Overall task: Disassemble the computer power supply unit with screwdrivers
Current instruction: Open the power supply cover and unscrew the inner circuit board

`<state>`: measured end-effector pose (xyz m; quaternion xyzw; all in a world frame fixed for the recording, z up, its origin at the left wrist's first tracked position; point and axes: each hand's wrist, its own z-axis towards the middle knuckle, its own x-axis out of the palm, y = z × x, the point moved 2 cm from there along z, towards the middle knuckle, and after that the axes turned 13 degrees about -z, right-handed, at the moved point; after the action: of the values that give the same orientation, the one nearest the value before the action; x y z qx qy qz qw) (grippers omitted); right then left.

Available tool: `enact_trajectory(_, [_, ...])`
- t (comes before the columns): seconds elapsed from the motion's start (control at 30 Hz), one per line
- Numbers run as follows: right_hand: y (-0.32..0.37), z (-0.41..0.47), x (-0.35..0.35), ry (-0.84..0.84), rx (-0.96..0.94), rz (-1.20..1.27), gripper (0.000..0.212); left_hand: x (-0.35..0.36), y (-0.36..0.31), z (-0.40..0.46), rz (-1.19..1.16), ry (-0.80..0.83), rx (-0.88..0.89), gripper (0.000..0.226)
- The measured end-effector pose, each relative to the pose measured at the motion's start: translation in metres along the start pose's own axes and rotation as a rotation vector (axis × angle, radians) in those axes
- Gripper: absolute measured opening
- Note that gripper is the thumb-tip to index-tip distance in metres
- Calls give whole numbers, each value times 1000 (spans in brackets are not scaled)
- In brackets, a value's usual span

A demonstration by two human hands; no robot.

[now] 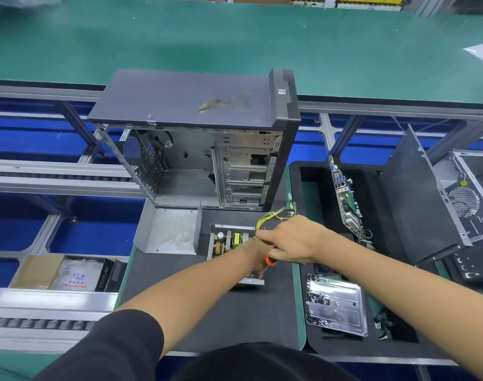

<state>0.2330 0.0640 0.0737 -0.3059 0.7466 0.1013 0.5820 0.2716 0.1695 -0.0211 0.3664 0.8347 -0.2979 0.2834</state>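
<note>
The opened power supply unit (pixel 227 243) lies on the dark mat, its board with coils and capacitors exposed. Its yellow and green wires (pixel 276 215) loop off the far right corner. The removed metal cover (pixel 169 232) rests upside down just left of it. My right hand (pixel 292 240) is over the unit's right side, closed on an orange-handled screwdriver (pixel 270 260). My left hand (pixel 255 261) sits on the unit under the right hand and is mostly hidden; its grip cannot be made out.
An empty computer case (pixel 202 138) stands open behind the unit. To the right, a black foam tray (pixel 312 174) holds a motherboard (pixel 345 199), a side panel (pixel 411 204) and a metal plate with screws (pixel 335 303). A cardboard box (pixel 67 273) sits at left.
</note>
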Motion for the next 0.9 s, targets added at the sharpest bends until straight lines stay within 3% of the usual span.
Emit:
enact_trajectory(0.13, [-3,0,-1,41,-4,286,20,2,0,1,106,26,4,29])
enact_trajectory(0.27, [-4,-1,5,91,15,477,33,2,-1,3,160,67,-4,22])
enact_trajectory(0.5, [-5,1,2,18,19,2,26,-4,-1,-1,-70,-8,7,17])
enact_trajectory(0.6, [-5,3,1,32,-12,113,18,-2,1,1,-16,26,-2,28])
enact_trajectory(0.7, [-7,0,1,66,-31,355,24,2,-1,2,111,62,-2,37])
enact_trajectory(0.77, [-8,-3,7,100,-12,515,34,3,-1,2,140,95,-27,29])
enact_trajectory(0.83, [-9,-5,8,94,-23,477,36,0,-1,2,96,81,-29,20])
enact_trajectory(0.9, [-11,-4,5,23,-41,272,29,-3,-2,1,31,47,-5,27])
